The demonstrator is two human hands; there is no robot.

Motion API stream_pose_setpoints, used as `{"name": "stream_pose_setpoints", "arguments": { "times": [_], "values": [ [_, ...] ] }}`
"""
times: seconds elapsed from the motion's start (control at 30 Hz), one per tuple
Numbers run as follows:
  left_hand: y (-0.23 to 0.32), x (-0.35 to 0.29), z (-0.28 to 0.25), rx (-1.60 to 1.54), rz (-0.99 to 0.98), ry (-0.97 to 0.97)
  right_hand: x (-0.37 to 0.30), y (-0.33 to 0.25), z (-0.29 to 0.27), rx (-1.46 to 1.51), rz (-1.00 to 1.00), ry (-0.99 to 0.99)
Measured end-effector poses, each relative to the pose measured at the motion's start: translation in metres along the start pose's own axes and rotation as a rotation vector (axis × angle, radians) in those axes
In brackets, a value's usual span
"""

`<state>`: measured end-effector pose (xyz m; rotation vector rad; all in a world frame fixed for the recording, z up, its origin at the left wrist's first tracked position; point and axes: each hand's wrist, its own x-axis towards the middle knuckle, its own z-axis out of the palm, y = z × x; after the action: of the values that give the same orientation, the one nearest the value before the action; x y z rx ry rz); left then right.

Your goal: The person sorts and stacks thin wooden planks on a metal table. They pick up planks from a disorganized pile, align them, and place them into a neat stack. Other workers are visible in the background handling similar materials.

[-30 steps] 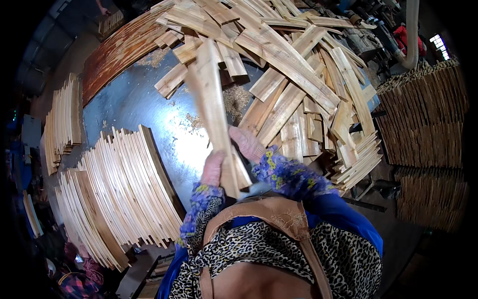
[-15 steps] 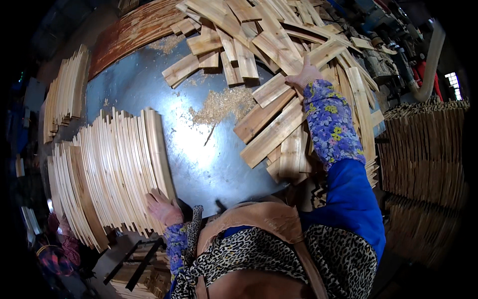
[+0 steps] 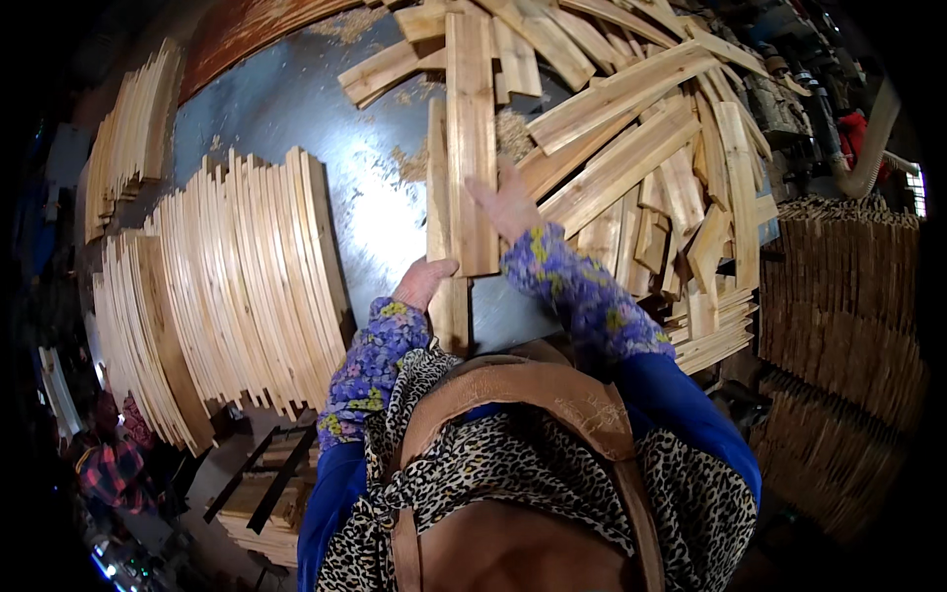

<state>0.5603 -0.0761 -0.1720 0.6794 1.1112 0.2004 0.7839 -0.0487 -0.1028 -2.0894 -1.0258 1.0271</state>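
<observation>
Two long wooden boards lie in front of me, pointing away from my body. The wider wooden board (image 3: 472, 128) overlaps the narrower board (image 3: 437, 212), which shows along its left side and below its near end. My left hand (image 3: 424, 282) is closed at the near end of the boards, its thumb reaching toward the wide one; its fingers are partly hidden. My right hand (image 3: 505, 209) grips the right edge of the wide board, thumb over its top face. A loose heap of boards (image 3: 621, 183) spreads just right of that hand.
On the left, a row of boards on edge (image 3: 247, 276) lines the blue-grey metal table (image 3: 380, 286). Sawdust (image 3: 409, 163) lies beyond the hands. Stacked slats (image 3: 838, 306) stand at the right, and a person in checked clothing (image 3: 116, 474) is at the lower left.
My right hand has come from the heap toward the middle, bringing the wide board. My left hand has left the row of upright boards and moved right to the boards before me.
</observation>
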Motion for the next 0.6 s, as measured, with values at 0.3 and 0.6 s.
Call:
{"name": "stream_pose_setpoints", "arguments": {
  "times": [0.3, 0.6],
  "values": [
    [0.016, -0.096, -0.047, 0.937, -0.007, 0.714, -0.019, -0.062, 0.049, -0.16, 0.206, -0.127],
    [0.02, -0.12, -0.056, 1.062, 0.707, 0.897, -0.128, -0.006, 0.15, -0.354, -0.344, -0.673]
  ]
}}
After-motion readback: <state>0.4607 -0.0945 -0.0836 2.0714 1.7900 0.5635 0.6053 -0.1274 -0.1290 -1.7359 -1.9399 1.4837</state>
